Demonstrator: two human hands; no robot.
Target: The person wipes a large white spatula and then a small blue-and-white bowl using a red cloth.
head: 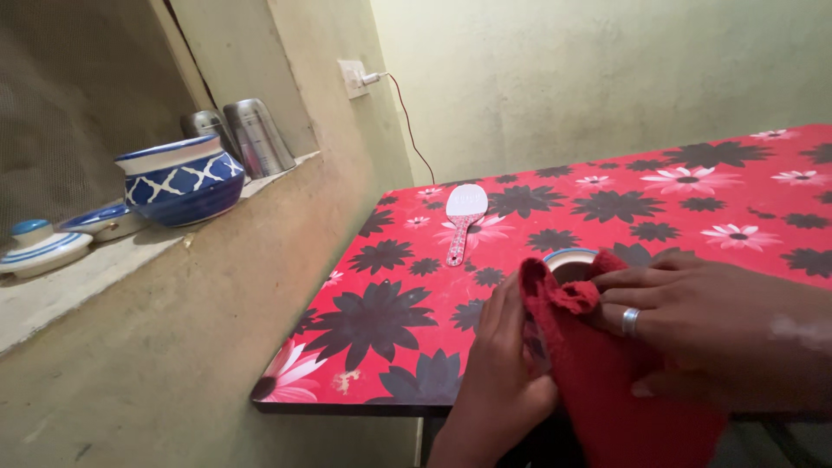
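Observation:
A small cup with a blue rim [568, 258] stands near the front edge of the red table with black and white flowers [607, 208]. My left hand [498, 373] wraps around the cup's left side. My right hand [693, 321], with a ring on one finger, presses a red cloth [607, 381] over and into the cup's mouth. Most of the cup is hidden by the cloth and my hands. The cloth hangs down past the table's front edge.
A white flat spoon with a patterned red handle [462, 218] lies on the table's far left. On the wall ledge [130, 260] at left stand a blue-and-white bowl [180, 180], two lids [39, 245] and two steel tumblers [258, 137]. A socket with a red cord [354, 78] is on the wall.

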